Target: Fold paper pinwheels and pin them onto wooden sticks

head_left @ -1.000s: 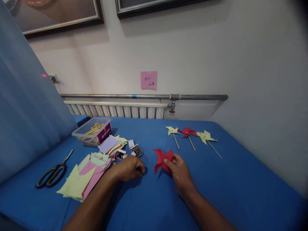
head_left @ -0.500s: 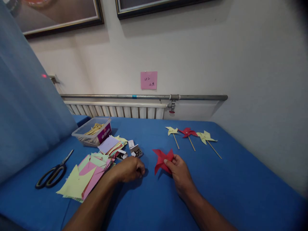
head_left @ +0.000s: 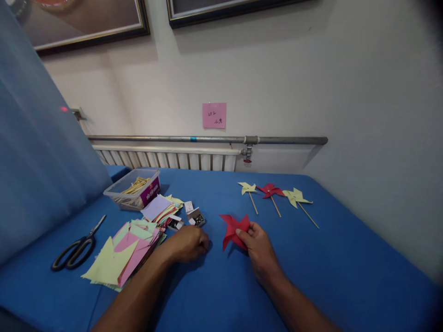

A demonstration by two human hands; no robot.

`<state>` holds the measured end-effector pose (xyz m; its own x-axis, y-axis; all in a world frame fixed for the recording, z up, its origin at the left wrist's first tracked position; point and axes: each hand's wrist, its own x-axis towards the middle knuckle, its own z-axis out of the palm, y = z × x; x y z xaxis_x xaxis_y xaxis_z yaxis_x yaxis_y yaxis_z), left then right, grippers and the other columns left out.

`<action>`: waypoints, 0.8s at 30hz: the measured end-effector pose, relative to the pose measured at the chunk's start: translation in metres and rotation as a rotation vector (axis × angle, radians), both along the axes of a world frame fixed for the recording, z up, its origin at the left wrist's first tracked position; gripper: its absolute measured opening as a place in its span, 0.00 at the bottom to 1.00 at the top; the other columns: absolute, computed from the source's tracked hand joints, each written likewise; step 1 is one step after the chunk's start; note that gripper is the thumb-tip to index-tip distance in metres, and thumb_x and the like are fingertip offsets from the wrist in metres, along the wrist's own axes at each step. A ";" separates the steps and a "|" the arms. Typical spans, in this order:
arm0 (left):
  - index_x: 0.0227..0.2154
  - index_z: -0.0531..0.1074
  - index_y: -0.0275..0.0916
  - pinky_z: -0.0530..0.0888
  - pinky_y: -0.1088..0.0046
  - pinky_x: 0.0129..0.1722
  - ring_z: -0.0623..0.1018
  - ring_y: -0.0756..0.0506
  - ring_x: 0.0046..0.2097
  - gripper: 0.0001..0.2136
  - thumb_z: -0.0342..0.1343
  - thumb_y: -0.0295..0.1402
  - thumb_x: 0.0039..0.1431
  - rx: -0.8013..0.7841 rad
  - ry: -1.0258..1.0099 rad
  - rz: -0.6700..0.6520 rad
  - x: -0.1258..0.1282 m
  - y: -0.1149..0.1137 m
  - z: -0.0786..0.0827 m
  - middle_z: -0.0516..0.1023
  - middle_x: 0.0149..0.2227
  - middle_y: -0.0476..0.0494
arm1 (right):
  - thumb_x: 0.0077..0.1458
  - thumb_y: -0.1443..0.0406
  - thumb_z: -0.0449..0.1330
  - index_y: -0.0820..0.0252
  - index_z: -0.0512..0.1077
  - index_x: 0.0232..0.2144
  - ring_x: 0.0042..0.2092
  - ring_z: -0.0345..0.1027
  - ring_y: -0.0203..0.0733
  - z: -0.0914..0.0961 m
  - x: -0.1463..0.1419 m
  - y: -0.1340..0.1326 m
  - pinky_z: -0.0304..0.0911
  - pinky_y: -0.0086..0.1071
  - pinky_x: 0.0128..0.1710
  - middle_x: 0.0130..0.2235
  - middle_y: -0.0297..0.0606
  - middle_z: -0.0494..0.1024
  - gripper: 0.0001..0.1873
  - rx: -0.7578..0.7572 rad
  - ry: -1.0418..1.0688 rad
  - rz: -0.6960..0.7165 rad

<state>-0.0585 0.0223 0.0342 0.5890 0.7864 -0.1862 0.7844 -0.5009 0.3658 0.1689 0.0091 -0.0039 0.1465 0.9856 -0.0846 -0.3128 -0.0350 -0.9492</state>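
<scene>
My right hand [head_left: 259, 246] pinches a folded red paper pinwheel head [head_left: 232, 228] just above the blue table [head_left: 214, 295]. My left hand [head_left: 188, 243] rests on the table to its left with the fingers curled together; whatever they hold is too small to see. A small open box of pins [head_left: 195, 216] lies just beyond the left hand. Three finished pinwheels on sticks lie at the back right: a yellow pinwheel [head_left: 248, 188], a red pinwheel [head_left: 270, 190] and another yellow pinwheel [head_left: 295, 196].
A pile of cut yellow, pink and green paper [head_left: 119, 253] lies left of my left forearm, with black scissors [head_left: 74, 251] further left. A clear plastic tub of sticks [head_left: 133, 188] stands behind the pile. A radiator and pipe [head_left: 207, 139] run along the wall.
My left hand has crept slightly toward the pin box. The right hand and the red pinwheel head have stayed put.
</scene>
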 end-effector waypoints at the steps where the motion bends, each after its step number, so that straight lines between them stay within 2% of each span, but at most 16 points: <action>1: 0.30 0.81 0.41 0.67 0.71 0.38 0.79 0.44 0.39 0.09 0.57 0.24 0.53 0.016 0.005 -0.009 0.000 -0.001 0.000 0.85 0.37 0.45 | 0.38 0.59 0.75 0.54 0.76 0.32 0.33 0.77 0.45 0.000 0.000 0.000 0.70 0.36 0.37 0.31 0.34 0.84 0.17 -0.002 0.000 0.000; 5: 0.28 0.79 0.41 0.67 0.72 0.38 0.77 0.45 0.38 0.08 0.55 0.23 0.52 0.040 -0.049 -0.008 -0.001 -0.002 0.002 0.84 0.35 0.46 | 0.38 0.61 0.74 0.54 0.77 0.32 0.33 0.76 0.44 0.002 -0.001 0.000 0.70 0.35 0.36 0.31 0.34 0.84 0.16 -0.007 0.014 -0.008; 9: 0.28 0.77 0.39 0.68 0.74 0.38 0.76 0.47 0.37 0.08 0.53 0.22 0.51 0.002 -0.291 0.069 0.004 -0.002 0.000 0.82 0.33 0.48 | 0.37 0.62 0.75 0.55 0.77 0.30 0.31 0.74 0.41 0.005 -0.003 -0.003 0.69 0.33 0.35 0.29 0.33 0.83 0.15 0.000 0.092 -0.006; 12: 0.27 0.74 0.38 0.66 0.75 0.34 0.74 0.49 0.33 0.07 0.52 0.22 0.49 -0.079 -0.445 0.165 0.016 -0.004 -0.007 0.78 0.30 0.50 | 0.37 0.61 0.76 0.56 0.76 0.29 0.31 0.74 0.40 0.006 -0.005 -0.007 0.70 0.32 0.35 0.29 0.32 0.82 0.16 -0.042 0.175 0.054; 16: 0.26 0.72 0.38 0.62 0.75 0.29 0.68 0.51 0.28 0.04 0.52 0.25 0.49 -0.229 -0.645 0.247 0.035 -0.008 -0.020 0.71 0.24 0.54 | 0.36 0.60 0.78 0.56 0.75 0.31 0.35 0.78 0.44 0.006 -0.009 -0.012 0.74 0.37 0.38 0.32 0.33 0.83 0.20 -0.125 0.243 0.141; 19: 0.22 0.69 0.38 0.58 0.75 0.27 0.63 0.52 0.26 0.03 0.53 0.28 0.49 -0.225 -0.690 0.267 0.042 -0.008 -0.026 0.66 0.22 0.55 | 0.35 0.60 0.79 0.56 0.74 0.31 0.37 0.79 0.45 0.002 -0.010 -0.013 0.75 0.40 0.41 0.33 0.33 0.84 0.22 -0.165 0.270 0.157; 24: 0.23 0.69 0.39 0.57 0.74 0.26 0.62 0.51 0.26 0.04 0.55 0.30 0.50 -0.203 -0.678 0.339 0.046 -0.006 -0.032 0.66 0.22 0.55 | 0.35 0.61 0.78 0.56 0.75 0.30 0.38 0.80 0.46 -0.003 -0.011 -0.012 0.75 0.41 0.44 0.33 0.34 0.85 0.20 -0.195 0.273 0.166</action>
